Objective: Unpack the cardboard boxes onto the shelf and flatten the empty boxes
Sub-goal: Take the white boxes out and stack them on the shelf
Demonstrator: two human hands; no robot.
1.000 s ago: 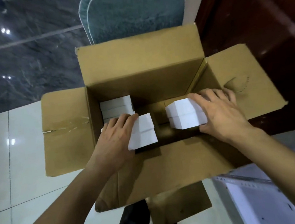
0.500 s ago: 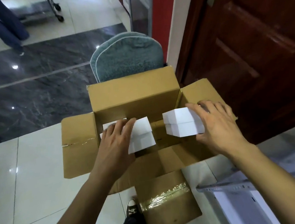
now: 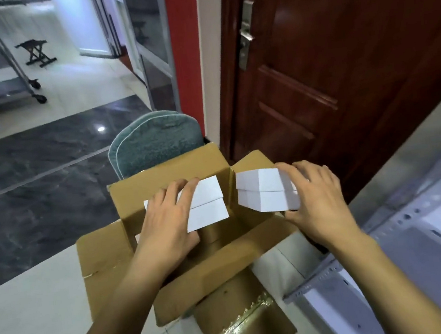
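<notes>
both hands had come up out of the open brown cardboard box (image 3: 185,254) since a second before. the left hand (image 3: 169,225) gripped a stack of two small white cartons (image 3: 205,203), fingers (image 3: 189,191) curled over its top and thumb beneath; the right hand (image 3: 316,200) clasped a second pair of white cartons (image 3: 264,193) the same way. both stacks were now above the box rim, and the grey perforated metal shelf (image 3: 405,230) lay at right, probably the next stop. more white showed low inside the box, so unpacking looked unfinished.
</notes>
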